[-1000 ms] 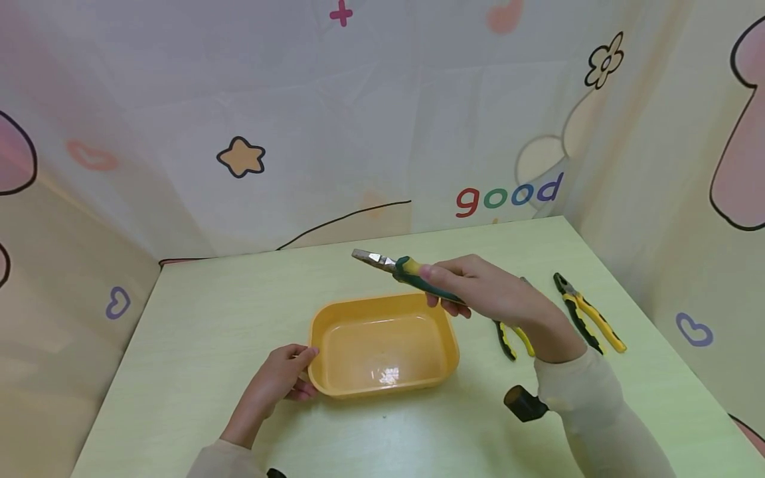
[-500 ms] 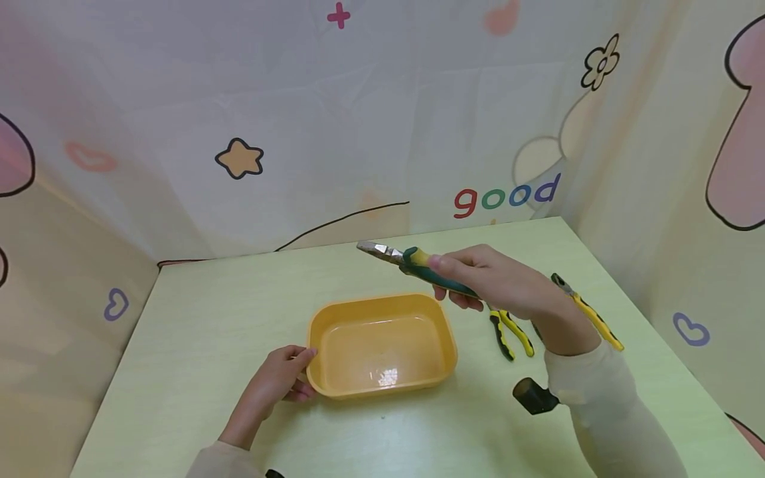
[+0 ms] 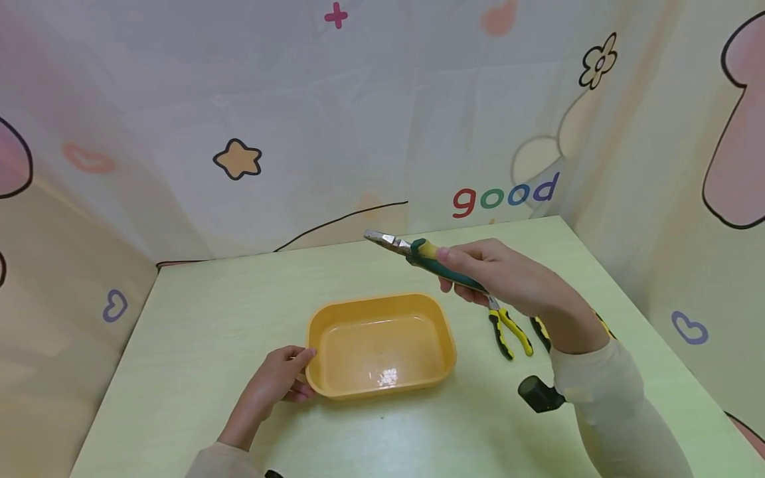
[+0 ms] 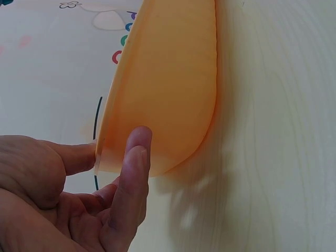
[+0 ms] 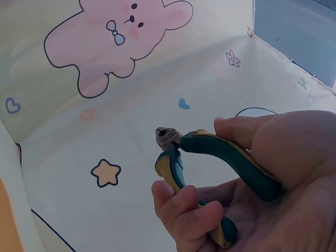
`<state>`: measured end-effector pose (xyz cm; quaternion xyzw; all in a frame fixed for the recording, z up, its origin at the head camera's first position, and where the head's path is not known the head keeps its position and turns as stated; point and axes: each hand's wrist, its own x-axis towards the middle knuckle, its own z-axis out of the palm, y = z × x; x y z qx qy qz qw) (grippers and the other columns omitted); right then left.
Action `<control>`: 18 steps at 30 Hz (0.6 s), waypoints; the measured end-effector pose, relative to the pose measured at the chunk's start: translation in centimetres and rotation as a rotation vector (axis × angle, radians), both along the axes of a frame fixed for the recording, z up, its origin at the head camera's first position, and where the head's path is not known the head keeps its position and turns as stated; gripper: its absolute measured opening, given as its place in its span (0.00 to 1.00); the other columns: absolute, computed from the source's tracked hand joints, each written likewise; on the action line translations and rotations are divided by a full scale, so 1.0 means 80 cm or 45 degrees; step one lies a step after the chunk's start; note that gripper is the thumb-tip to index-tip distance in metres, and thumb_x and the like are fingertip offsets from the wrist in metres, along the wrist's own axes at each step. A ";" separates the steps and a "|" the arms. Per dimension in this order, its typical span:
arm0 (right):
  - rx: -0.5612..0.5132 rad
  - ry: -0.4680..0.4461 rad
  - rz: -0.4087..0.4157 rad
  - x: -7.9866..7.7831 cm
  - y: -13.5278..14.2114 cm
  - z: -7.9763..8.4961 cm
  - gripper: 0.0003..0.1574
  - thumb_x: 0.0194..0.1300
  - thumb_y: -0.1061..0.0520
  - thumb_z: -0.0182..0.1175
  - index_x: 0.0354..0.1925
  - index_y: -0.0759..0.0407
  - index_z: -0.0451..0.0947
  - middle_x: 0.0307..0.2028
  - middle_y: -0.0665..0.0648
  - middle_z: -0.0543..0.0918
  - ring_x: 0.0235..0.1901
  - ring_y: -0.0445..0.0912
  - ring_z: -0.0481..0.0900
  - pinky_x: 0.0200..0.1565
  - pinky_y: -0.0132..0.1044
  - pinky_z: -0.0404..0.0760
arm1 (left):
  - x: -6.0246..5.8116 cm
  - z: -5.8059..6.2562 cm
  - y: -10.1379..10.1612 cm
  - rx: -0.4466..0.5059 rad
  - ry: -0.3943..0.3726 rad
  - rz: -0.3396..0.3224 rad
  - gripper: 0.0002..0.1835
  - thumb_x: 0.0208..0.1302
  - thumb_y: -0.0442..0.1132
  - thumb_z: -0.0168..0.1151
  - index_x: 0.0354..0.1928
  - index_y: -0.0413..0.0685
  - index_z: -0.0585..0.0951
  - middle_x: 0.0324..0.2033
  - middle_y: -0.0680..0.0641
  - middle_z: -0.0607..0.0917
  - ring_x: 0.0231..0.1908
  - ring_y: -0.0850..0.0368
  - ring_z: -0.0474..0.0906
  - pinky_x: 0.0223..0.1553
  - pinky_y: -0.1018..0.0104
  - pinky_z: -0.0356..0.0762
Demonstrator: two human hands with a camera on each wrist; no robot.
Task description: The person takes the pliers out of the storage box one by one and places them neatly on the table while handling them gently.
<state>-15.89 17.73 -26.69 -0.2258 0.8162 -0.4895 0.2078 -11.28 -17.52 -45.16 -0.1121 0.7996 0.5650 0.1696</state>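
Observation:
A yellow plastic basin sits on the table with nothing in it. My left hand pinches its left end, thumb on the rim and fingers under the outer wall. Raised behind the basin's back right corner, my right hand grips green-and-yellow pliers by the handles, metal tip pointing left. In the right wrist view the handles of these pliers are spread, with the thumb on one and curled fingers around the other.
Black-and-yellow pliers lie on the table right of the basin. A second black-and-yellow pair lies farther right, mostly hidden by my right forearm. Printed cloth walls the table at the back and sides.
My right hand has moved a little right and up with the green-and-yellow pliers. Its forearm now covers most of the far-right pliers. The left hand and basin have stayed put.

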 end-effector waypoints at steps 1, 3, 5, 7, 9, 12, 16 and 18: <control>0.002 0.005 -0.008 0.001 0.000 0.000 0.27 0.84 0.44 0.46 0.40 0.64 0.79 0.24 0.57 0.71 0.21 0.46 0.65 0.26 0.33 0.66 | 0.000 0.000 0.000 0.000 0.000 -0.001 0.22 0.79 0.45 0.55 0.58 0.30 0.77 0.35 0.40 0.83 0.21 0.54 0.82 0.23 0.64 0.85; 0.006 0.013 -0.020 0.002 0.000 -0.001 0.26 0.84 0.45 0.46 0.41 0.64 0.78 0.24 0.56 0.70 0.21 0.46 0.65 0.27 0.34 0.65 | 0.000 0.000 0.000 0.000 -0.002 -0.002 0.22 0.79 0.45 0.55 0.58 0.30 0.77 0.34 0.40 0.83 0.21 0.54 0.82 0.23 0.64 0.85; 0.011 0.019 -0.037 0.003 0.001 -0.002 0.25 0.84 0.45 0.47 0.42 0.64 0.78 0.24 0.56 0.69 0.21 0.46 0.65 0.28 0.34 0.64 | 0.000 -0.001 -0.001 0.001 -0.004 -0.001 0.22 0.79 0.45 0.55 0.58 0.30 0.76 0.34 0.40 0.83 0.21 0.54 0.82 0.23 0.64 0.85; 0.010 0.019 -0.057 0.005 0.001 -0.002 0.23 0.83 0.46 0.48 0.45 0.64 0.78 0.24 0.56 0.69 0.22 0.46 0.64 0.27 0.34 0.63 | 0.000 -0.001 -0.001 0.003 -0.005 -0.001 0.22 0.79 0.46 0.55 0.58 0.30 0.76 0.34 0.40 0.83 0.21 0.54 0.82 0.23 0.64 0.85; 0.014 0.026 -0.082 0.006 0.001 -0.003 0.22 0.83 0.46 0.49 0.47 0.64 0.78 0.25 0.56 0.69 0.23 0.45 0.64 0.26 0.33 0.63 | 0.000 -0.002 -0.001 0.001 -0.004 0.000 0.22 0.79 0.46 0.55 0.58 0.30 0.76 0.34 0.40 0.83 0.21 0.54 0.82 0.23 0.64 0.85; 0.013 0.045 -0.118 0.009 0.000 -0.004 0.21 0.82 0.47 0.52 0.52 0.65 0.77 0.27 0.56 0.70 0.23 0.45 0.63 0.24 0.32 0.61 | 0.000 -0.003 -0.001 0.000 -0.003 0.000 0.22 0.79 0.46 0.55 0.58 0.30 0.76 0.35 0.40 0.83 0.21 0.54 0.82 0.23 0.64 0.85; 0.073 0.121 -0.177 0.016 -0.001 -0.006 0.23 0.80 0.45 0.54 0.57 0.62 0.77 0.33 0.58 0.73 0.30 0.48 0.68 0.25 0.33 0.66 | -0.001 -0.003 0.000 -0.003 -0.005 0.001 0.22 0.79 0.46 0.55 0.58 0.30 0.76 0.35 0.40 0.83 0.21 0.54 0.82 0.23 0.64 0.85; 0.120 0.177 -0.218 0.019 -0.002 -0.007 0.25 0.79 0.43 0.56 0.59 0.61 0.78 0.37 0.58 0.75 0.37 0.51 0.71 0.32 0.36 0.71 | -0.001 -0.003 0.000 -0.004 -0.005 -0.001 0.22 0.80 0.46 0.55 0.58 0.30 0.76 0.35 0.41 0.83 0.21 0.54 0.82 0.23 0.64 0.85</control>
